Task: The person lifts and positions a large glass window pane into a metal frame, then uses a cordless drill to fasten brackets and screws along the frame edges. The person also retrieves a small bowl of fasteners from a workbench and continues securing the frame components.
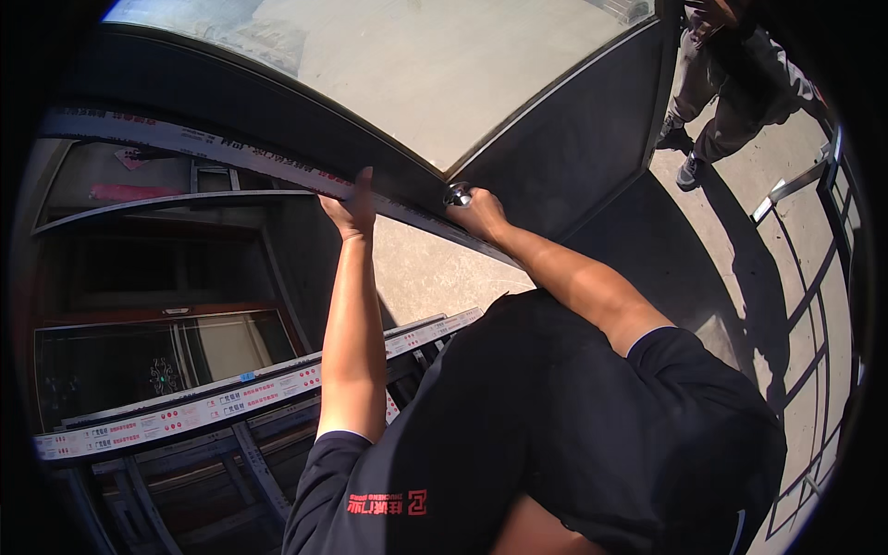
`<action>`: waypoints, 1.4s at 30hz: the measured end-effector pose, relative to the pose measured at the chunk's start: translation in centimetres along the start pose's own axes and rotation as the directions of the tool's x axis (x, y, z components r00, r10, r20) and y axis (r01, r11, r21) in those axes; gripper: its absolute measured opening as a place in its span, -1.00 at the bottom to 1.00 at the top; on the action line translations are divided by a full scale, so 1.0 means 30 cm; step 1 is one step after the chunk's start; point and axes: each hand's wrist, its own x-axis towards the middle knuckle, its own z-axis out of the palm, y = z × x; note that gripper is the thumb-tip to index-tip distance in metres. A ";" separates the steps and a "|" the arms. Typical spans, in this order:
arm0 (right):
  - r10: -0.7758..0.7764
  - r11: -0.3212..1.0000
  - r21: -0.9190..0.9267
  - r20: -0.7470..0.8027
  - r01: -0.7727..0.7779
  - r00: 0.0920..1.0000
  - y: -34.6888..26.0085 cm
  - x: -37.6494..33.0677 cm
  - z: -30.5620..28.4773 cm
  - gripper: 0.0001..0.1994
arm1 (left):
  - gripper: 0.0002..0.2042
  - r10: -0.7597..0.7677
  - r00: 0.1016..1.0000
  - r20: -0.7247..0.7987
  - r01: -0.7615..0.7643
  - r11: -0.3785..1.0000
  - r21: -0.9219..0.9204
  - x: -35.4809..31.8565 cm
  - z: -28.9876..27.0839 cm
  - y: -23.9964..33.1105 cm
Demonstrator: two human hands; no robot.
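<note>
A large, smooth, dark framed panel [564,139] slants in front of us, its pale glass pane [370,65] narrowing to a sharp corner nearest us. Gritty, light concrete [435,268] shows beneath. At our left lie long, straight frames [194,416] faced with white, red-printed film, and at upper right stands another person [731,92]. Our left hand [351,213] clamps the panel's film-covered lower edge, one digit upright against it. Our right hand [479,213] curls its fingers around a polished, rounded metal piece [457,194] just below the pane's corner.
</note>
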 end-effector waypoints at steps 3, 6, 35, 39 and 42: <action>-0.046 0.990 0.136 0.013 0.044 0.999 0.008 0.004 0.007 -0.67 | -0.34 0.096 0.995 0.006 -0.095 0.991 -0.098 0.005 0.001 0.003; 0.030 0.874 0.477 0.135 -0.092 0.990 -0.014 -0.013 0.007 -0.79 | -0.34 0.108 0.994 0.015 -0.107 0.993 -0.052 0.012 -0.001 0.009; -0.002 0.379 0.728 0.619 -0.572 0.786 0.034 -0.109 -0.061 -0.67 | -0.04 0.202 0.979 0.028 -0.199 0.975 -0.097 0.024 0.004 -0.020; 0.040 0.377 0.711 0.628 -0.594 0.777 0.060 -0.168 -0.088 -0.70 | -0.07 0.003 1.000 0.027 -0.003 1.000 0.006 -0.002 -0.012 -0.005; 0.033 0.405 0.706 0.624 -0.581 0.781 0.080 -0.213 -0.110 -0.67 | -0.15 -0.015 1.000 -0.010 0.015 1.000 0.025 -0.005 -0.015 -0.008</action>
